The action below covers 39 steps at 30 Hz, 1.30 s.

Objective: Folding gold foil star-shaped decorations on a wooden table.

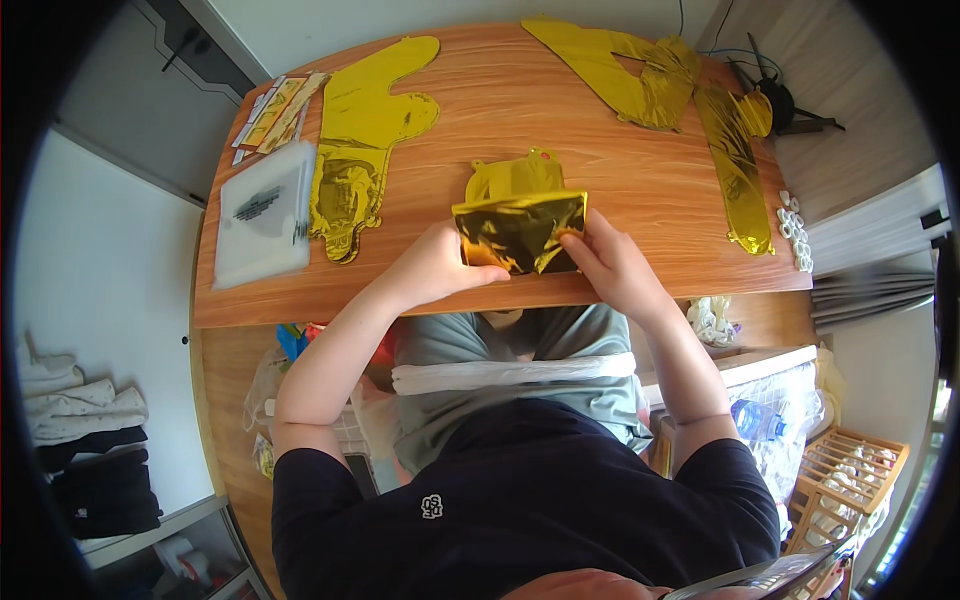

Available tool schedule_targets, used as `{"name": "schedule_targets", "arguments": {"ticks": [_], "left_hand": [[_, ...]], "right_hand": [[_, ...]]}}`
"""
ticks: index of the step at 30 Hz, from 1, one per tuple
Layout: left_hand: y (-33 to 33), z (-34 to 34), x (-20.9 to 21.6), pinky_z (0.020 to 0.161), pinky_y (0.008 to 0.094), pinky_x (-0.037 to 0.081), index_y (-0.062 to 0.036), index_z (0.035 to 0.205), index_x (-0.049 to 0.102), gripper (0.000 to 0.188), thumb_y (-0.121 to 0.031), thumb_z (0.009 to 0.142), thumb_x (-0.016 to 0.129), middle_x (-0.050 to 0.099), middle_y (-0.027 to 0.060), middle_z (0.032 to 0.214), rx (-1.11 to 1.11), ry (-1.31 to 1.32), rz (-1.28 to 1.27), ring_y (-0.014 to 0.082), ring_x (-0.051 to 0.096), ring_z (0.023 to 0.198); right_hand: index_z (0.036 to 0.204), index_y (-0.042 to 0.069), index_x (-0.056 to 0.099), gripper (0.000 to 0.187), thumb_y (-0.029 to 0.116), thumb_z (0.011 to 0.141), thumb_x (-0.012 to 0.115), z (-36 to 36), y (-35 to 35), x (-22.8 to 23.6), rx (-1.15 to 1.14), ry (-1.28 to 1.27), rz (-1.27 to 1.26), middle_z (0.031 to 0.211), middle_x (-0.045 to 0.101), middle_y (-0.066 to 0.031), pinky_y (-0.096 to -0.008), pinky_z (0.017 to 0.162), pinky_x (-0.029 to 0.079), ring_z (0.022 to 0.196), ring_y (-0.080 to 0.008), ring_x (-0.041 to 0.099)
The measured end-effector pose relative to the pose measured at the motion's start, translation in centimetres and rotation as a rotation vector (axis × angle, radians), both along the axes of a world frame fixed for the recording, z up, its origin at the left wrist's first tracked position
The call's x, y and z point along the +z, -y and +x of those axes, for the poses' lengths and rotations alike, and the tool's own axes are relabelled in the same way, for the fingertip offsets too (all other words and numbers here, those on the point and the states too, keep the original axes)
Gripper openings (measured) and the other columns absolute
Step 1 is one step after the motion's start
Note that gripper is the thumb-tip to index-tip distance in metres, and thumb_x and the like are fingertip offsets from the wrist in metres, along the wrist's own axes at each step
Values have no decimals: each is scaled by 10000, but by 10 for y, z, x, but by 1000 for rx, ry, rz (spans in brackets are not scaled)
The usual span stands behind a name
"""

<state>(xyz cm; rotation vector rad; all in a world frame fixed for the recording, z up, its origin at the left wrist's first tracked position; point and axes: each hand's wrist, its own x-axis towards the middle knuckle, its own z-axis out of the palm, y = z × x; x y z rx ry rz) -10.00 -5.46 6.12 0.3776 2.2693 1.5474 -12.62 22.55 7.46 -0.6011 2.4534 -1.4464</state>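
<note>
A shiny gold foil balloon (520, 228) lies partly folded near the table's front edge. Its folded part stands up toward me, and the rounded far end with small tabs rests flat on the wood. My left hand (448, 266) grips the left side, its thumb pointing along the lower edge. On the other side my right hand (612, 262) pinches the right edge between thumb and fingers. The fingers behind the foil are partly hidden.
On the wooden table (470, 110), a flat gold foil balloon (365, 110) lies left. Clear plastic bags (262, 215) and printed packets (278, 112) sit beside it. More gold foil (620, 75) spreads far right, another piece (735, 165) nearer, with white rings (795, 235) at the right edge.
</note>
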Motion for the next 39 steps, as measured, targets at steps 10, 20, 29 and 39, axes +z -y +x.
{"name": "schedule_targets", "arguments": {"ticks": [10, 20, 29, 39], "left_hand": [[-2, 35, -15, 936, 388, 540, -68, 1294, 722, 354, -131, 952, 661, 748, 107, 1292, -287, -864, -396, 239, 712, 1210], [-2, 40, -11, 942, 395, 519, -55, 1281, 684, 367, -122, 920, 678, 754, 125, 1258, -277, -734, -381, 279, 716, 1178], [-4, 24, 3, 969, 367, 523, -27, 1324, 624, 314, -119, 1028, 677, 727, 113, 1173, -34, -90, -122, 237, 683, 1051], [-8, -16, 0, 1050, 325, 488, 21, 1514, 442, 536, -156, 1059, 664, 658, 99, 1377, 136, 232, 214, 158, 607, 1236]], "right_hand": [[1409, 86, 649, 636, 47, 781, 746, 26, -28, -22, 317, -611, 241, 1344, 695, -118, -456, 1107, 455, 1272, -323, 618], [1338, 126, 703, 593, 45, 751, 720, 27, -23, -23, 368, -694, 339, 1426, 677, 18, -426, 1085, 451, 1265, -254, 608], [1136, 36, 694, 170, 149, 1024, 635, 13, -17, -10, 240, -311, 170, 1164, 690, -199, -466, 952, 466, 1123, -344, 627], [911, -64, 700, 410, 313, 1065, 655, -13, 3, -1, -62, 281, 73, 696, 541, 38, -316, 586, 386, 676, -70, 435]]}}
